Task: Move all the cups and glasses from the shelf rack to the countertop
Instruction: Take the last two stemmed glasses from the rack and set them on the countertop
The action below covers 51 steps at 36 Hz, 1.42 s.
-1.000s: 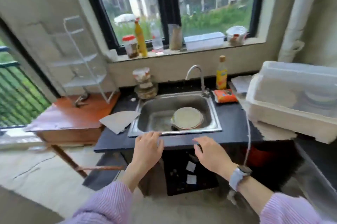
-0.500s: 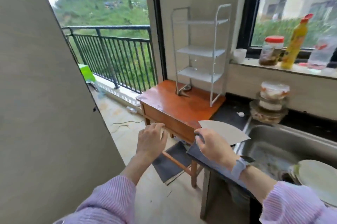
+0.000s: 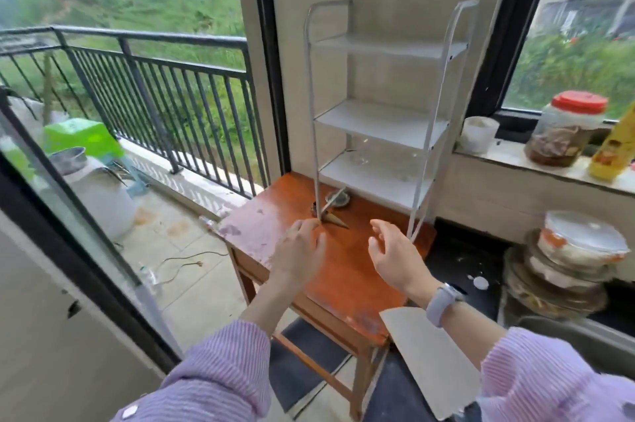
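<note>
A white three-tier shelf rack (image 3: 381, 122) stands on a small brown wooden table (image 3: 347, 277). On its lowest shelf I make out clear glasses (image 3: 359, 155), faint and hard to count; the upper two shelves look bare. My left hand (image 3: 302, 249) hovers over the table just in front of the rack's left leg, fingers loosely apart, holding nothing. My right hand (image 3: 395, 255), with a watch on the wrist, is raised open near the rack's right front leg. The dark countertop (image 3: 460, 260) lies to the right of the table.
A stack of dirty bowls (image 3: 570, 267) sits on the countertop at right. A white cup (image 3: 479, 134), a red-lidded jar (image 3: 567, 129) and a yellow bottle (image 3: 615, 150) line the windowsill. A pale board (image 3: 429, 359) lies near the sink. The balcony railing (image 3: 154, 77) is to the left.
My view has swung left from the sink to the rack and drawn closer. Both hands have moved up over the wooden table toward the rack's legs.
</note>
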Each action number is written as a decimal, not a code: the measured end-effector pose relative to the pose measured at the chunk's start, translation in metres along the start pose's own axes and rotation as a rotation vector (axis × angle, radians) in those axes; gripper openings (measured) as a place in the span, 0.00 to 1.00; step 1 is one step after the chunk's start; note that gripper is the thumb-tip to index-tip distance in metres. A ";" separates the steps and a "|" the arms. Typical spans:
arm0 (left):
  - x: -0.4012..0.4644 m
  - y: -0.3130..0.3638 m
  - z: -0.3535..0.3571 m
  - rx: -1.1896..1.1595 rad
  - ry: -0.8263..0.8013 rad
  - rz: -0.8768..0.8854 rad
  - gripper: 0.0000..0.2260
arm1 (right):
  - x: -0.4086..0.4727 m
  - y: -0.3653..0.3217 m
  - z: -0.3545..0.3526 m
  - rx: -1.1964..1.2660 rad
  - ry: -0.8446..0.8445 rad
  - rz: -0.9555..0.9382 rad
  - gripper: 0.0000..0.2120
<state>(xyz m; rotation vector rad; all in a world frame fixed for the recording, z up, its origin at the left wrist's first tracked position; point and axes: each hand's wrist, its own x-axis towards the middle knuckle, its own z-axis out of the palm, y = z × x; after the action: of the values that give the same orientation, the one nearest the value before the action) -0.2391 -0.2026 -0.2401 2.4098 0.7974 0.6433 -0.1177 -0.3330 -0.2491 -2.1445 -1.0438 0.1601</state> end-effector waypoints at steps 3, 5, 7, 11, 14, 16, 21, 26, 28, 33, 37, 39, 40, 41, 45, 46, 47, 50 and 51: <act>0.042 -0.009 0.015 -0.021 -0.021 0.050 0.13 | 0.033 0.010 0.007 0.012 0.030 0.063 0.21; 0.069 -0.015 0.025 -0.017 -0.045 0.078 0.13 | 0.051 0.016 0.014 0.033 0.053 0.103 0.21; 0.098 -0.021 0.036 -0.018 -0.067 0.104 0.14 | 0.069 0.021 0.021 0.047 0.095 0.139 0.21; 0.152 -0.029 0.060 -0.076 -0.136 0.163 0.17 | 0.104 0.029 0.038 0.071 0.200 0.209 0.20; 0.183 -0.034 0.078 -0.150 -0.207 0.183 0.20 | 0.127 0.036 0.051 0.099 0.265 0.269 0.20; 0.204 -0.039 0.088 -0.187 -0.234 0.197 0.21 | 0.143 0.040 0.058 0.105 0.314 0.296 0.21; 0.251 -0.051 0.113 -0.195 -0.249 0.260 0.24 | 0.187 0.056 0.061 0.071 0.429 0.340 0.22; 0.284 -0.058 0.141 -0.187 -0.284 0.285 0.28 | 0.220 0.080 0.064 0.008 0.495 0.382 0.22; 0.298 -0.058 0.152 -0.190 -0.293 0.256 0.31 | 0.232 0.090 0.064 0.059 0.560 0.435 0.21; 0.326 -0.048 0.181 -0.318 -0.280 0.236 0.37 | 0.261 0.115 0.056 0.253 0.754 0.496 0.10; 0.345 -0.043 0.198 -0.419 -0.230 0.194 0.38 | 0.274 0.128 0.048 0.440 0.785 0.464 0.19; 0.350 -0.040 0.202 -0.516 -0.212 0.191 0.38 | 0.277 0.131 0.046 0.529 0.776 0.439 0.26; 0.353 -0.039 0.203 -0.582 -0.206 0.173 0.37 | 0.278 0.131 0.045 0.552 0.765 0.437 0.28; 0.355 -0.038 0.203 -0.646 -0.204 0.144 0.37 | 0.279 0.132 0.044 0.565 0.751 0.433 0.28; 0.363 -0.032 0.201 -0.770 -0.212 0.051 0.37 | 0.281 0.132 0.039 0.563 0.737 0.428 0.19; 0.365 -0.031 0.200 -0.783 -0.211 0.033 0.36 | 0.281 0.132 0.039 0.567 0.744 0.434 0.17; 0.366 -0.029 0.199 -0.795 -0.207 0.017 0.35 | 0.281 0.131 0.038 0.574 0.749 0.435 0.15; 0.366 -0.025 0.198 -0.792 -0.187 -0.025 0.25 | 0.277 0.125 0.037 0.595 0.743 0.422 0.14; 0.364 -0.024 0.197 -0.779 -0.189 -0.034 0.22 | 0.274 0.122 0.037 0.600 0.731 0.421 0.14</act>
<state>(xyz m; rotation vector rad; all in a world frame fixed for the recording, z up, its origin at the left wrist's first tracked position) 0.1242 -0.0144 -0.3046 1.7049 0.3971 0.5646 0.1265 -0.1625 -0.3037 -1.6193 -0.0874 -0.1059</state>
